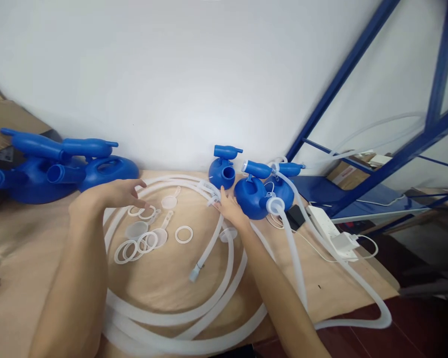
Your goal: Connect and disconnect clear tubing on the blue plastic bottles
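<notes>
My left hand point(125, 195) hovers over the left part of the coiled white hose point(171, 318), fingers apart, close to several white rings point(184, 234). Beside the rings lie translucent caps with straps point(169, 201). My right hand point(228, 205) is at the back right of the coil, its fingers at the hose near a clear fitting, just in front of a small blue bottle point(223, 175); its grip is too small to make out. One hose end with a pale connector point(194, 272) rests inside the coil.
Blue containers point(110, 171) stand at the back left by a cardboard box point(15, 119). More blue bottles point(251, 199) with hoses, a dark phone point(294, 218) and a white power strip point(326, 231) are right, beside a blue metal rack point(343, 74).
</notes>
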`<state>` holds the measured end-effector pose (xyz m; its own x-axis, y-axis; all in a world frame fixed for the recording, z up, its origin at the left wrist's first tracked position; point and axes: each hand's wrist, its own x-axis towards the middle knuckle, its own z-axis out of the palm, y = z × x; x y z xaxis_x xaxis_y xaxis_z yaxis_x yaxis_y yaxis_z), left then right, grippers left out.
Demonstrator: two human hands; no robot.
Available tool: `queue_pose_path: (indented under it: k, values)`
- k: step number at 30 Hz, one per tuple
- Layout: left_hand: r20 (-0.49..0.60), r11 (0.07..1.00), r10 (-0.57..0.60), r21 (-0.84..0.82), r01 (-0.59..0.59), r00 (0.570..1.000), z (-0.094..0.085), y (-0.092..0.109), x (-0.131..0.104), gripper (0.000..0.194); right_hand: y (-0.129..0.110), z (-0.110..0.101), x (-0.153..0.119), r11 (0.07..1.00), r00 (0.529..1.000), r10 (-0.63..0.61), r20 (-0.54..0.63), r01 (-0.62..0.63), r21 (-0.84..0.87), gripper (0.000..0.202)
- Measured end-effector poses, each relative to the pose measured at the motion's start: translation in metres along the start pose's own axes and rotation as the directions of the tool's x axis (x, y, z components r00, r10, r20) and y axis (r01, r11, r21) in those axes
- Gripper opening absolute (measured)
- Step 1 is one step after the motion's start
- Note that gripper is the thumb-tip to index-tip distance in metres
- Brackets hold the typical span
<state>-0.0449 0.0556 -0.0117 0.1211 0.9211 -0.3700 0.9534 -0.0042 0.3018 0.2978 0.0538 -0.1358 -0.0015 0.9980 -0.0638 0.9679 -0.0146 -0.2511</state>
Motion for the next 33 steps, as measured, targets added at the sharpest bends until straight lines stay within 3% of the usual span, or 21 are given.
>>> queue_pose_path:
  k: [3,6,8,10,13,16,18,22,29,33]
  values:
    - [0.048,0.997,0.067,0.031,-0.069,0.997,0.004,0.029,-0.008,0.109,-0.004,-0.019,-0.018,0.994,0.989,-0.103,-0.103,0.098,-0.052,0.064]
    - [0.099,0.988,0.136,0.057,-0.142,0.986,0.014,0.048,-0.007,0.114,-0.005,-0.044,-0.038,0.961,0.911,-0.258,-0.321,0.206,-0.187,0.055]
    - [0.104,0.979,0.18,0.083,-0.188,0.978,0.022,0.055,-0.002,0.112,-0.002,-0.062,-0.052,0.969,0.838,-0.22,-0.499,0.127,-0.214,0.048]
    - [0.093,0.967,0.224,0.099,-0.233,0.97,0.03,0.06,0.004,0.108,0.008,-0.08,-0.065,0.985,0.795,-0.039,-0.605,-0.07,-0.155,0.052]
    - [0.062,0.958,0.266,0.091,-0.271,0.962,0.038,0.065,0.01,0.104,0.032,-0.094,-0.077,0.948,0.825,0.242,-0.51,-0.314,-0.058,0.063]
    - [0.041,0.958,0.274,0.081,-0.276,0.961,0.043,0.07,0.012,0.102,0.057,-0.094,-0.081,0.918,0.872,0.371,-0.321,-0.396,-0.014,0.06]
    - [0.04,0.956,0.282,0.074,-0.284,0.959,0.046,0.073,0.012,0.102,0.069,-0.089,-0.083,0.928,0.882,0.352,-0.313,-0.373,-0.008,0.055]
    - [0.025,0.944,0.325,0.053,-0.326,0.945,0.053,0.075,0.016,0.097,0.082,-0.084,-0.093,0.949,0.851,0.299,-0.432,-0.313,0.04,0.047]
    - [0.013,0.909,0.415,0.043,-0.415,0.91,0.054,0.074,0.016,0.098,0.098,-0.104,-0.131,0.993,0.793,0.12,-0.597,-0.102,0.064,0.044]
    - [-0.172,0.86,0.498,-0.021,-0.509,0.85,0.048,0.085,0.004,0.105,0.092,-0.115,-0.143,0.999,0.77,0.038,-0.636,-0.007,0.051,0.042]
